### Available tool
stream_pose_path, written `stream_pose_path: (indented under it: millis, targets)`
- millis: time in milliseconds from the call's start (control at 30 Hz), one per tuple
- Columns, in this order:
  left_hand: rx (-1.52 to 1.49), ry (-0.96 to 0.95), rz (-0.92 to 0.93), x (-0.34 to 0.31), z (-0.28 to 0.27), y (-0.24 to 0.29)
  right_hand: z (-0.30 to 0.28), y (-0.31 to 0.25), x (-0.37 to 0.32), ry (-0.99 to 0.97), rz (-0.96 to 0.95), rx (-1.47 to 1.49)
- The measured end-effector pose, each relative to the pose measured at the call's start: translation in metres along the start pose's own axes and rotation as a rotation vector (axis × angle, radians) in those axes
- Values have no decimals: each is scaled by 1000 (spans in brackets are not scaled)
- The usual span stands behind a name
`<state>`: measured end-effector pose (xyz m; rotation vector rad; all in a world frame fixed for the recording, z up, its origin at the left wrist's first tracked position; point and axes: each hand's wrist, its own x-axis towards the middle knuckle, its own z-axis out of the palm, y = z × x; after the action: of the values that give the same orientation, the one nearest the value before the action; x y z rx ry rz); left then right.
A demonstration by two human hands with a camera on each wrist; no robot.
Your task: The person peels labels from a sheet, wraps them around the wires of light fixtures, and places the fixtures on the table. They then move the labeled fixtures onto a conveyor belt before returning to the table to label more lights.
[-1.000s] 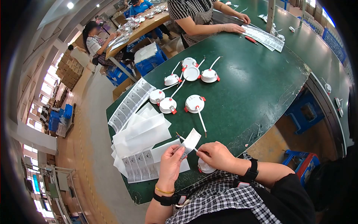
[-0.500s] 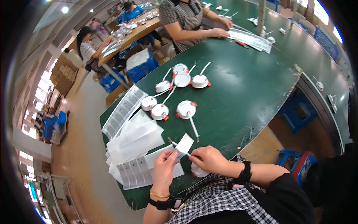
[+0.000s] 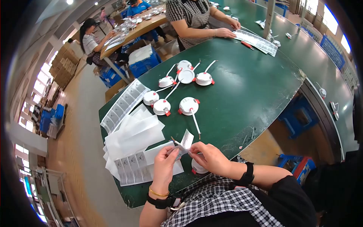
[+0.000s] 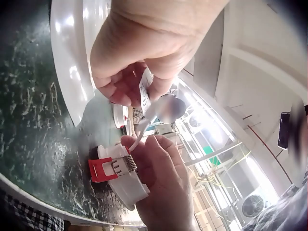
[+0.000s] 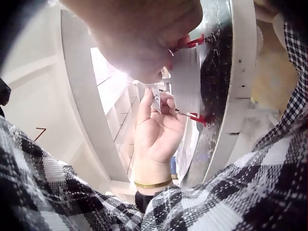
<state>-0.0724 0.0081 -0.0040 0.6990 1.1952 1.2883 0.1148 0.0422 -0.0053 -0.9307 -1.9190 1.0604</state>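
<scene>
My left hand [image 3: 163, 166] pinches a small printed paper label [image 3: 186, 138], folded around the white cable of a downlight. The cable's bare end [image 3: 173, 139] sticks out past the left fingertips. With curled fingers, my right hand [image 3: 212, 159] grips the cable close beside the label. Below the right hand sits the round white downlight [image 3: 198, 166], partly hidden by it; its red spring clip [image 4: 102, 169] shows in the left wrist view. In the right wrist view the label [image 5: 156, 99] stands between the left thumb and fingers.
Several white downlights [image 3: 189, 106] with cables lie ahead on the green table [image 3: 242, 94]. Label sheets [image 3: 126, 104] and blank backing sheets [image 3: 132, 134] overlap at the left. Across the table, another person [image 3: 189, 22] handles a label sheet [image 3: 257, 42] near a red-handled tool [image 3: 247, 45].
The label has turned from a flat, tilted face to a more upright fold at the cable. My right fingertips have come closer to the left hand, up to the label. The view shifted slightly.
</scene>
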Motion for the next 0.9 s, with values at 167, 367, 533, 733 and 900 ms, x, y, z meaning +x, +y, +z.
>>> stream_pose_path:
  millis: [167, 367, 533, 733, 900]
  targets:
    - [62, -11, 74, -5, 0, 1, 5, -12, 5, -10, 129, 23]
    - [296, 35, 292, -31, 25, 42, -11, -20, 9, 124, 27, 69]
    - [205, -71, 225, -34, 17, 48, -37, -27, 4, 68, 68, 338]
    - [126, -150, 162, -34, 24, 48, -45, -25, -4, 43, 163, 403]
    - [129, -137, 199, -29, 24, 41, -47, -26, -5, 38, 162, 411]
